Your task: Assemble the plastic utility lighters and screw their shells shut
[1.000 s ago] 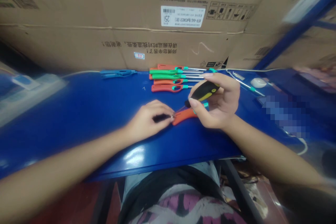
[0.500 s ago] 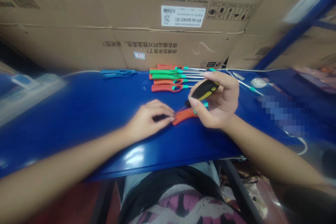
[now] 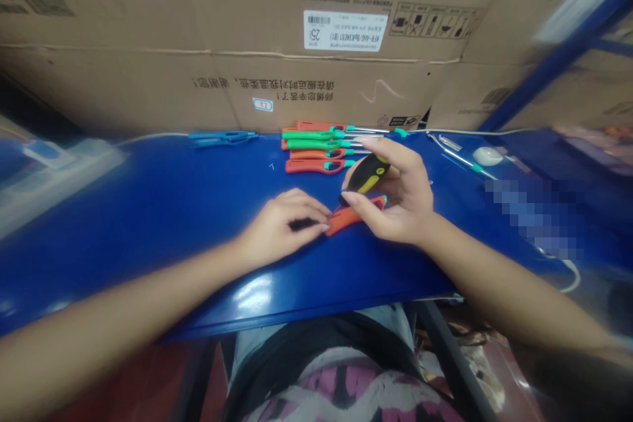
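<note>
Two bare hands meet over an orange lighter (image 3: pixel 346 216) lying on the blue table (image 3: pixel 163 211), near the middle and on the near side of a row of red, green and orange lighters (image 3: pixel 307 166). Slipping looks like the main risk: the screwdriver (image 3: pixel 368 175) slants down leftward toward the lighter's left end, and a sideways push could skid its tip across the plastic or into the fingers just beside it. Its tip is hidden, so I cannot tell whether it is seated in anything. The smooth tabletop might also let the curved body roll or swivel if it is pressed off-centre, and anything small there could drop and be hard to find.

As for grip, the right hand (image 3: pixel 408 201) is closed around the black-and-yellow handle, with the thumb along its near side and the index finger curled over the far end. The left hand (image 3: pixel 277 231) has thumb and fingertips drawn almost together at the lighter's left end, touching it, with a gap farther back; whether they pinch the body or some small part, I cannot tell.
</note>
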